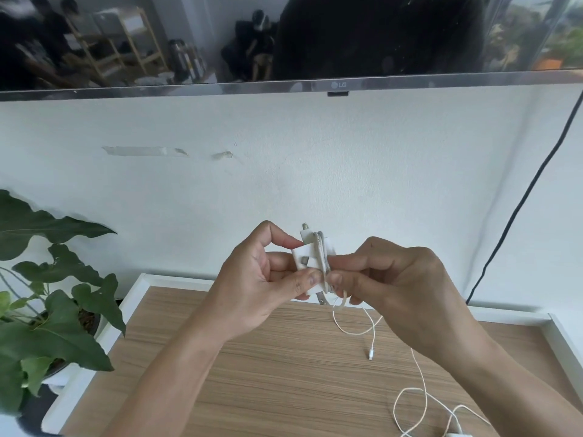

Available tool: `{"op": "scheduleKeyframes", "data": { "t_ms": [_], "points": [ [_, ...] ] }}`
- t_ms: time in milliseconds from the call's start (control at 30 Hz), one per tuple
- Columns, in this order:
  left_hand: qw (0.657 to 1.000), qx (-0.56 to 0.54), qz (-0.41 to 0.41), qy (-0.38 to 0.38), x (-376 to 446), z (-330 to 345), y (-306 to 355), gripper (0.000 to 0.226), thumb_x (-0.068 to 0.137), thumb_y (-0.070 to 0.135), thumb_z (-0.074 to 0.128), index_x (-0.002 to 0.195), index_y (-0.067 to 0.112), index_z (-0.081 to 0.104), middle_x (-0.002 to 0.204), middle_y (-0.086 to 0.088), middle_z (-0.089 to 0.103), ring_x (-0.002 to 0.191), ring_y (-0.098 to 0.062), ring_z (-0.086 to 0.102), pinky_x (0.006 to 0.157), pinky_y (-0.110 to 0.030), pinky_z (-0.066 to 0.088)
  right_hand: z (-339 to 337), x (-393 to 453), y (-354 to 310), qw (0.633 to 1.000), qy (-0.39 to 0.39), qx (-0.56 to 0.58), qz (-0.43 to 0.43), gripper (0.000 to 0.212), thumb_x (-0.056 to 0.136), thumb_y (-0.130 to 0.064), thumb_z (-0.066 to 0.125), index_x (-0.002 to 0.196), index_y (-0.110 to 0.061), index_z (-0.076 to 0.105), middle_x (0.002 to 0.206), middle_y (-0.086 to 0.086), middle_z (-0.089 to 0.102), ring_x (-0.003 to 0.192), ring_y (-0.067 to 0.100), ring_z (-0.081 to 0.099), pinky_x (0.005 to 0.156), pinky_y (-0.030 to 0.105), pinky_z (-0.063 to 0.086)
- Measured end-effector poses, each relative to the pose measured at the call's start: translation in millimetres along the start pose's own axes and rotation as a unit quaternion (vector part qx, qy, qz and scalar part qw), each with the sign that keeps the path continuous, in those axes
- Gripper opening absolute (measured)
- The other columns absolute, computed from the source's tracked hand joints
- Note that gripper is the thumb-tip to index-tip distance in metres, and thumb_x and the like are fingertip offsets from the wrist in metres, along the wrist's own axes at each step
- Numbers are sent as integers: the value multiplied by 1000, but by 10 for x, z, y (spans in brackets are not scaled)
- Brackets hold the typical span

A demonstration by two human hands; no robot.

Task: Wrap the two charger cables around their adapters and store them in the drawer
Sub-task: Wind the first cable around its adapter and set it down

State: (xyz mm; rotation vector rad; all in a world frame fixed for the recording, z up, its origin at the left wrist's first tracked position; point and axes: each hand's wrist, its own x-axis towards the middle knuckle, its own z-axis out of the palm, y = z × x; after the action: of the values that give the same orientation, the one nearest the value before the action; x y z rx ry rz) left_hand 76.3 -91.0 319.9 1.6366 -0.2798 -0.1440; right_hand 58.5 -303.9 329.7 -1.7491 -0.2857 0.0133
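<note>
Pale wall behind a wood-topped counter

A dark LG television (315, 39) is hanging at twelve o'clock, reflecting a room; tape scraps (138, 151) are clinging to the wall (347, 171); a potted plant (47, 298) is sitting at nine o'clock beside the white-rimmed counter (252, 373); a black cord (517, 209) is trailing down at three.

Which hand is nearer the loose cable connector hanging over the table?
Right. The right hand is just above and beside the connector; the left hand, gripping the adapter, is farther away.
</note>
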Motion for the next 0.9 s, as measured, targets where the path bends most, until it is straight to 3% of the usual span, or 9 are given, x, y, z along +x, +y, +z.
{"op": "scheduleKeyframes", "data": {
  "t_ms": [67,167,367,433,533,667,733,800,900],
  "points": [
    [1000,5,7,-7,6,14,-38,39,80,16,75,108,10,49,92,-17,81,83,-32,78,75,-37,63,15,35,21,999,7,41,16,13,72,-24,85,85,-24,84,75,2,77,64,16,69,65,26,58],
    [1000,20,21,-7,26,5,-92,38,85,24,73,111,15,48,89,-12,80,79,-27,75,78,-41,63,33,84,43,997,34,58,22,31,62,-25,88,89,-14,75,72,5,78,60,16,70,60,22,57],
    [998,45,46,-14,15,3,-212,30,93,36,67,116,26,50,91,-10,79,81,-32,73,82,-51,63,56,112,145,998,49,45,8,35,60,-29,90,88,-18,70,75,5,76,77,33,73,75,46,61],
    [998,35,46,-15,16,6,-252,26,95,32,65,116,28,50,97,-12,79,84,-31,74,81,-48,63,54,110,189,998,38,46,1,28,68,-30,87,89,-19,72,76,2,77,75,29,73,74,43,60],
    [998,23,52,-10,18,-8,-301,20,99,27,62,116,28,51,98,-16,78,82,-31,73,78,-41,62,-1,105,275,1000,11,16,-19,16,84,-26,78,99,-25,72,85,-6,76,77,16,72,73,26,57],
    [998,9,66,-2,18,-22,-305,19,98,27,60,115,27,53,87,-14,75,73,-21,68,72,-37,59,-82,98,377,987,-58,-118,-94,50,89,-10,78,130,-33,61,121,-13,62,103,15,68,82,21,55],
    [997,12,73,-2,22,-11,-302,16,99,26,59,114,29,53,83,-19,71,70,-31,65,71,-43,59,-73,95,396,977,-76,-154,-125,63,86,-13,82,139,-34,55,131,-13,56,112,15,65,83,20,54],
    [997,18,77,-1,26,3,-304,14,100,25,56,113,31,54,79,-19,70,68,-38,63,70,-45,60,-63,109,394,971,-67,-178,-146,64,85,-18,84,141,-32,55,132,-14,55,113,14,64,83,22,54],
    [996,43,79,5,24,23,-298,8,102,35,52,110,36,52,71,-4,69,64,-20,64,67,-31,56,-67,137,385,962,-55,-203,-172,60,83,-27,84,137,-27,58,132,-13,56,110,14,64,81,25,54]
  ]
}}
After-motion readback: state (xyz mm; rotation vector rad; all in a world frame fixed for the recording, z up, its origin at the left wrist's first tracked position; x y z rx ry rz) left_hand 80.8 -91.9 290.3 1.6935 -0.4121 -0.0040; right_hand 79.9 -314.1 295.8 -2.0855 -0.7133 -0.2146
